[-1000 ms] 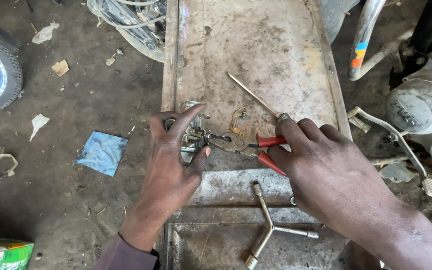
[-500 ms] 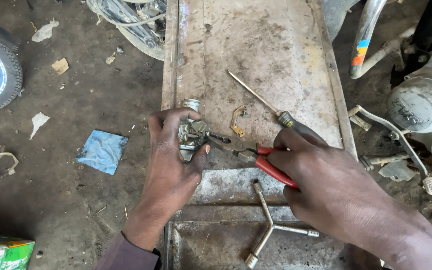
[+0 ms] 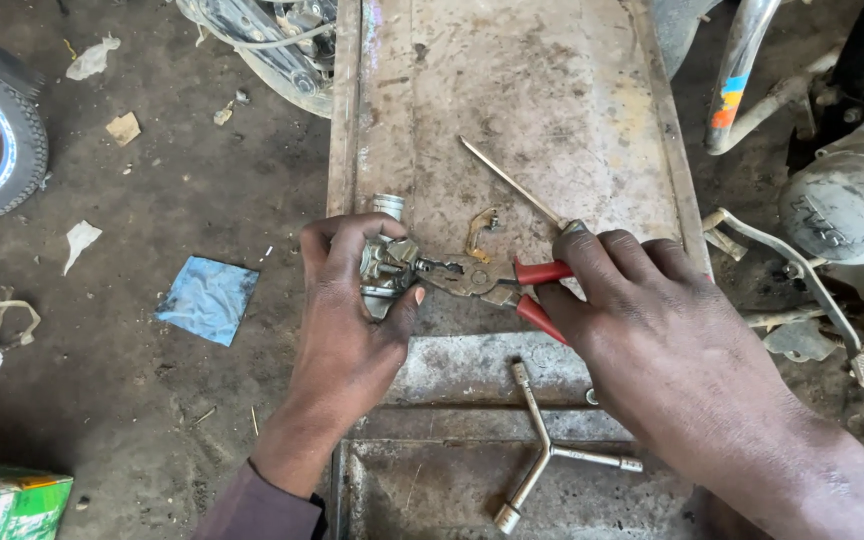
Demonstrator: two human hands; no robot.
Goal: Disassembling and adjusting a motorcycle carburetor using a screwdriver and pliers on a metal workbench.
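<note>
One green carton sits bottom left, a blue wrapper on the floor. Left hand grips a metal part at the bench edge; right hand squeezes red-handled pliers onto it, a three-way wrench just below.

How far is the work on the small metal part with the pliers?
Done: the small metal part lies off any machine, on the metal bench. In hand: the left hand grips it; the right hand holds red-handled pliers, tips at the part. Left: pliers not yet withdrawn; screwdriver and three-way wrench lie unused.
</note>
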